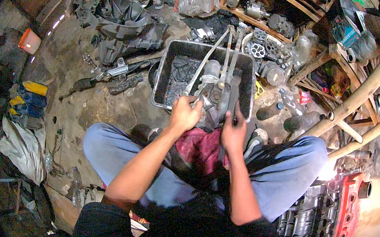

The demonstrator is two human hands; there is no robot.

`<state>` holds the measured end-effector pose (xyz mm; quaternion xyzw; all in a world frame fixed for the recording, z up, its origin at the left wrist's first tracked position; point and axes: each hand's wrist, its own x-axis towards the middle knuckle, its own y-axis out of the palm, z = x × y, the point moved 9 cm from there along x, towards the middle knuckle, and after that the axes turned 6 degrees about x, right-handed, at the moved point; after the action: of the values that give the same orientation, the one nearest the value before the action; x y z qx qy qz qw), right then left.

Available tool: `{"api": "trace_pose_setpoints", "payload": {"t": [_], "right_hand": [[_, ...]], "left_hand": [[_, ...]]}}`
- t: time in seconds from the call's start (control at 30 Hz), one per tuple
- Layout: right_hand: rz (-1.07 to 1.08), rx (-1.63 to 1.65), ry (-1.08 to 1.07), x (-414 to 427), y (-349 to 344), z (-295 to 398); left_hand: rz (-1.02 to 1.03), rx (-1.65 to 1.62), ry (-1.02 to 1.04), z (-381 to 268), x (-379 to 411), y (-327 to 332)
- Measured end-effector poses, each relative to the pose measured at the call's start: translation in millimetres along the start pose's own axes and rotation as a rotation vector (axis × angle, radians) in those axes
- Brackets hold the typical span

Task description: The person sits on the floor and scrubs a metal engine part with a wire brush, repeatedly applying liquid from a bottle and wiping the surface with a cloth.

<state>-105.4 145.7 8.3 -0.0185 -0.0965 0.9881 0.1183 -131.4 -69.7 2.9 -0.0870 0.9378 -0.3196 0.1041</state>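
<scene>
A wiper linkage [225,63] of long metal arms with a cylindrical motor [212,67] rests over a black plastic tub [156,78], its arms reaching past the tub's far rim. On the left, my left hand [186,112] grips the lower end of the linkage near the tub's near rim. My right hand [234,128] is at the right side of the assembly, beside a dark flat bar, its fingers somewhat blurred; whether it grips the bar is unclear. Beneath both hands a dark red cloth [199,146] lies between the knees. Crumpled black plastic [184,69] is inside the tub.
A gearbox housing [120,16] and a steering-type shaft [117,71] lie on the floor to the left. Beyond the tub's right corner are round metal parts [257,50]. Plastic bottles [269,111], a bamboo frame [359,90] and an engine cylinder head [320,218] stand to the right.
</scene>
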Motion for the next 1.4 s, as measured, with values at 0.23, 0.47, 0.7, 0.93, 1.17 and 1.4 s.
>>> {"api": "trace_pose_setpoints", "payload": {"t": [0.23, 0.47, 0.7, 0.93, 1.17, 1.4], "right_hand": [[-0.017, -0.099, 0.062, 12.5, -3.5, -28.9], [-0.089, -0.118, -0.083, 122.8, 3.5, -4.7], [-0.012, 0.008, 0.018, -33.9, -4.3, -14.8], [-0.146, 0.069, -0.086, 37.6, -1.9, -20.2], [-0.105, 0.215, -0.08, 35.7, 0.7, -37.8], [-0.101, 0.279, 0.027, 5.4, -8.2, -45.1]], "left_hand": [[-0.014, 0.0, 0.043, -15.2, -2.5, -7.4], [-0.008, 0.012, 0.057, -12.7, 10.8, 10.0], [-0.102, 0.06, 0.082, -5.2, -5.1, -9.8], [-0.041, 0.067, 0.125, -31.6, -7.3, -15.7], [-0.124, 0.045, 0.18, -19.3, -2.6, -14.5], [-0.091, -0.057, 0.197, -31.9, -7.3, -9.4]]}}
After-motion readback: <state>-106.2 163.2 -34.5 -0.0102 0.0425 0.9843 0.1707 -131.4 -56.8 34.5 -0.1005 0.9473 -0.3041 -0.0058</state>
